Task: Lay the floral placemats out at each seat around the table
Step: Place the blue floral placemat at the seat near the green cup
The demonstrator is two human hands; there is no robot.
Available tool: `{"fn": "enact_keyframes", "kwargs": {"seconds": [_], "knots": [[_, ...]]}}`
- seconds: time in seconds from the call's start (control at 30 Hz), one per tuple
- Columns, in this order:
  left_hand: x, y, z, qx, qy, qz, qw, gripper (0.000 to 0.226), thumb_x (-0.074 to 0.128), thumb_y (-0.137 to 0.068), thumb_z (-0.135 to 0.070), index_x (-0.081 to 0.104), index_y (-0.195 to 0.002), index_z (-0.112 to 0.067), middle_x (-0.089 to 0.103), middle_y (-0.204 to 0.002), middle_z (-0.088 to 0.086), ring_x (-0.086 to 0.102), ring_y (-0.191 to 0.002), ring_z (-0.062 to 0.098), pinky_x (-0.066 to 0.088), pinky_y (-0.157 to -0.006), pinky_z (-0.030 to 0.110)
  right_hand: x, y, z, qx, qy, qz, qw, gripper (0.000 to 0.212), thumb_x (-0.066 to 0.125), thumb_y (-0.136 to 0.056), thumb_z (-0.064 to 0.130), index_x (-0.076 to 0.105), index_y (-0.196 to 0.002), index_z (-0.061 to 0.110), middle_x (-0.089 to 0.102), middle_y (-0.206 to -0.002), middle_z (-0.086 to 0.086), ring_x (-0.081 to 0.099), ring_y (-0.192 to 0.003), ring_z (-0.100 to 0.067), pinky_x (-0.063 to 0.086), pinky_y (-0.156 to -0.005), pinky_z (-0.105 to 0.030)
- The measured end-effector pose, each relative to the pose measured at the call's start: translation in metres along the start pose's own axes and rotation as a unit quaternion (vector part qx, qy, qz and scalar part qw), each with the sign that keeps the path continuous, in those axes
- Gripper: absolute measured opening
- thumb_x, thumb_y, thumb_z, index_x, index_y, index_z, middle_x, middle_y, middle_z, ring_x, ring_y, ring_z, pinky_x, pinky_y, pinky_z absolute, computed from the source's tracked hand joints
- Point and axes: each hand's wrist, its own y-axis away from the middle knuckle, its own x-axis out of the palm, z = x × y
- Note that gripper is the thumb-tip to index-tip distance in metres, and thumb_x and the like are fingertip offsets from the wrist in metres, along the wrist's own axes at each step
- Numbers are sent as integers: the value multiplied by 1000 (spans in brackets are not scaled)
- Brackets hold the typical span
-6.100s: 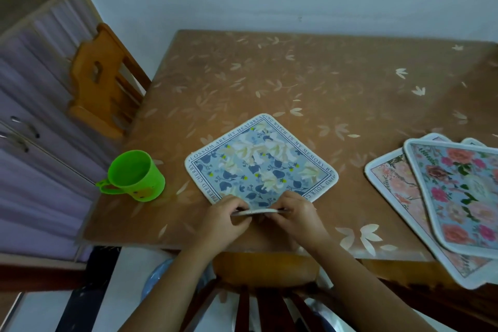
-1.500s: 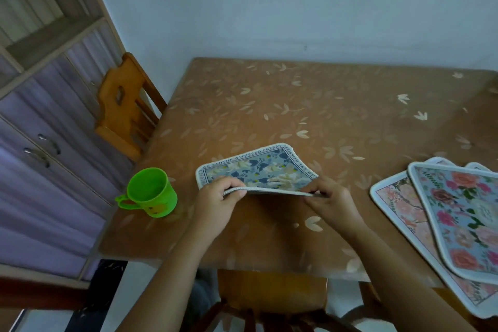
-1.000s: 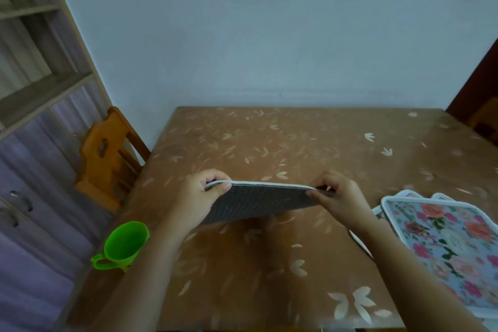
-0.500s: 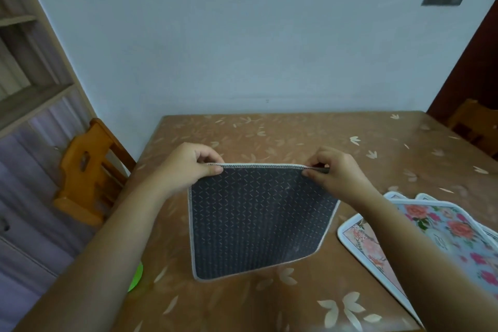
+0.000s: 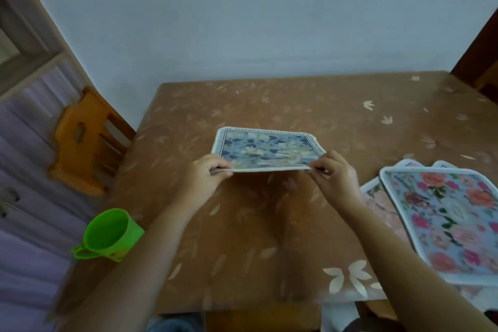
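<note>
Both hands pinch the near corners of a blue floral placemat (image 5: pixel 266 149), left hand (image 5: pixel 204 178) and right hand (image 5: pixel 334 178), holding it above the table (image 5: pixel 296 105). Two pink floral placemats (image 5: pixel 447 218) lie stacked at right, a green cup (image 5: pixel 107 234) at left.

There are 4 floral placemats in all: 1 blue floral placemat (image 5: pixel 266 149) with white blossoms, and 3 overlapped at the right. Those 3 are 1 rose-print placemat (image 5: pixel 452 218) on top, 1 pale pink placemat (image 5: pixel 377 197) under it, and 1 placemat corner (image 5: pixel 443 164) peeking out behind, its print hidden. There are 2 hands, the left hand (image 5: pixel 204 178) and the right hand (image 5: pixel 334 178). There is 1 green cup (image 5: pixel 107 234), 1 table (image 5: pixel 296 105) and 1 orange wooden chair (image 5: pixel 80 140) at the left.
</note>
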Motion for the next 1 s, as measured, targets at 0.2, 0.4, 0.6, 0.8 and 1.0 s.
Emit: {"fn": "enact_keyframes", "kwargs": {"seconds": [0.2,0.4,0.6,0.8,1.0], "knots": [[50,82,81,-113,-33,109,987,11,73,-69,2,72,-78,-4,65,-81,6,62,-80,24,44,-74,21,44,83,-45,150,-4,214,965,6,72,-71,4,68,-76,3,56,-82,-2,53,-75,-14,33,-63,-9],[64,119,99,-110,-60,129,984,10,73,-71,-1,71,-80,-4,61,-78,0,59,-76,16,42,-72,13,50,113,-51,179,7,268,947,8,70,-73,3,70,-81,4,56,-87,-5,55,-87,-20,43,-80,-25],[53,138,108,-109,-70,108,986,10,72,-71,3,71,-80,-2,65,-82,12,60,-77,20,48,-72,30,59,138,-40,200,-16,276,940,8,71,-72,2,69,-79,4,55,-87,-5,55,-87,-20,41,-80,-20],[40,149,116,-116,-76,106,985,11,73,-68,5,71,-77,0,65,-81,15,61,-78,25,50,-72,35,70,147,-31,190,-32,278,941,8,71,-71,1,68,-78,3,59,-88,-9,55,-85,-19,38,-76,-15],[35,165,121,-135,-78,103,982,11,72,-69,5,71,-77,-3,64,-82,11,61,-79,22,45,-70,14,72,154,-26,173,-31,281,944,9,72,-70,0,68,-77,4,60,-90,-10,56,-88,-20,44,-81,-26]]}}
